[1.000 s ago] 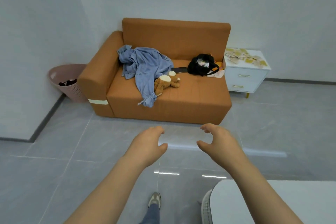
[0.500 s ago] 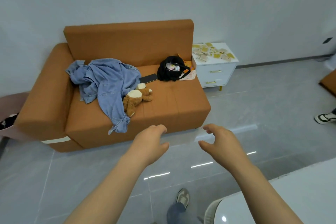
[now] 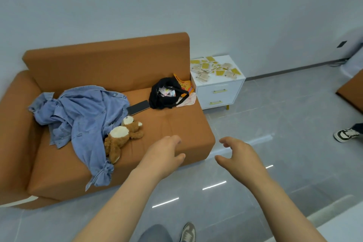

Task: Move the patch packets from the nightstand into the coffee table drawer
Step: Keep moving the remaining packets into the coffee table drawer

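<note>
The orange sofa [image 3: 176,124] fills the nine o'clock side, its right end just beside the white nightstand [image 3: 220,96] at one o'clock. Bare grey floor [image 3: 275,120] runs from the hands to the nightstand's front and right side. The left hand [image 3: 165,155] and right hand [image 3: 241,155] hang apart, empty, fingers loosely curled. The patch packets [image 3: 214,68] lie well beyond them at one o'clock: small yellow and beige squares scattered across the nightstand top, some near its front edge.
</note>
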Demonstrator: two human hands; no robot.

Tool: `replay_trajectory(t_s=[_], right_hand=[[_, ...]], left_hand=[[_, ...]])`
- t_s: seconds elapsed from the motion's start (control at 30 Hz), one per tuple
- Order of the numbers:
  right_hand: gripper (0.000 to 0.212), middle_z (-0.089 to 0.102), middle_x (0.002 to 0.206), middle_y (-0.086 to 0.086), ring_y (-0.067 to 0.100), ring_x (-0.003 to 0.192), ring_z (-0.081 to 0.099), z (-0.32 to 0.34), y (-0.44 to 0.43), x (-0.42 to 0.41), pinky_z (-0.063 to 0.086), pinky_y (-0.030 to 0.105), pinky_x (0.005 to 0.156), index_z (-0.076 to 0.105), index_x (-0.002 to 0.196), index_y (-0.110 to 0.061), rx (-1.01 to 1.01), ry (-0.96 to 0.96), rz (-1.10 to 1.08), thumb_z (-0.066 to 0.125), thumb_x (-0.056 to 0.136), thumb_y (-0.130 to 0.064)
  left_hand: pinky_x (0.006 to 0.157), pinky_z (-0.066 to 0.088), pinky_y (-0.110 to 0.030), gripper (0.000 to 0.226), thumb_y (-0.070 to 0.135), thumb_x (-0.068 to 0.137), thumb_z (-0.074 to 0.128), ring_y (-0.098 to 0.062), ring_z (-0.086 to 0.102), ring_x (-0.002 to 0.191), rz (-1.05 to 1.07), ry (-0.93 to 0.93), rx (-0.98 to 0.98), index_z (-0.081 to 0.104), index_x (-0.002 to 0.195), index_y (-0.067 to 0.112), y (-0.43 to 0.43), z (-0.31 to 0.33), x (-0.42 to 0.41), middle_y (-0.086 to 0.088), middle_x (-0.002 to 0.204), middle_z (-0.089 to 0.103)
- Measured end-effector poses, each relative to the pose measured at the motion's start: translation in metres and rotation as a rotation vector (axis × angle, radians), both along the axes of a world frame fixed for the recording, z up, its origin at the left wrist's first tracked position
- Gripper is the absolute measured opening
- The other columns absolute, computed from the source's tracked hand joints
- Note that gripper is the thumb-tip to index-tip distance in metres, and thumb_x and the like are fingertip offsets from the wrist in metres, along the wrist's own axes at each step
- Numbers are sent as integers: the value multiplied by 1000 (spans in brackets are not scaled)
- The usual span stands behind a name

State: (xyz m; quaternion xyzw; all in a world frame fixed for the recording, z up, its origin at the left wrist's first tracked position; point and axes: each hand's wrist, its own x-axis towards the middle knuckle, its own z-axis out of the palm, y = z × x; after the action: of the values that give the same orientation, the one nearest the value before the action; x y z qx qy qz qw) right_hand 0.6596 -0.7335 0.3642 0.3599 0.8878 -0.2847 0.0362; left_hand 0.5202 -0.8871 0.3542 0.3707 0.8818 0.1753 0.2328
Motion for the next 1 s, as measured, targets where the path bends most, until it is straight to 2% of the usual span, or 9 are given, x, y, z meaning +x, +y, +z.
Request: replay_trajectory(t_s=[0.37,0.7,0.83,1.0], right_hand=[[53,54,133,-3,13,122,50,-6,124,-99,41,26,94,47,136,-24,4,-6,-86,64,86,-30],[53,53,133,-3,12,122,49,-6,215,-178,39,22,92,46,136,-23,2,-20,-170,63,87,-30],[52,53,133,-3,12,122,49,-9,252,-196,38,22,90,47,136,-23,7,-28,-180,63,87,-30],[52,54,133,-3,13,122,49,-22,307,-214,39,23,91,46,136,-23,-10,-47,-159,63,87,-30]], left_hand=[[91,41,-27,45,36,91,55,-16,52,116,-86,-23,-8,45,133,25,136,-12,-107,4,132,51],[92,43,-28,45,35,91,55,-17,52,117,-174,-29,-3,46,134,22,241,-11,-201,2,132,53],[94,44,-29,40,34,91,55,-16,43,129,-188,-34,-5,49,129,20,278,-16,-219,-3,144,43],[93,46,-33,45,31,92,54,-20,52,116,-152,-62,-27,45,134,21,326,-25,-237,-2,130,53]])
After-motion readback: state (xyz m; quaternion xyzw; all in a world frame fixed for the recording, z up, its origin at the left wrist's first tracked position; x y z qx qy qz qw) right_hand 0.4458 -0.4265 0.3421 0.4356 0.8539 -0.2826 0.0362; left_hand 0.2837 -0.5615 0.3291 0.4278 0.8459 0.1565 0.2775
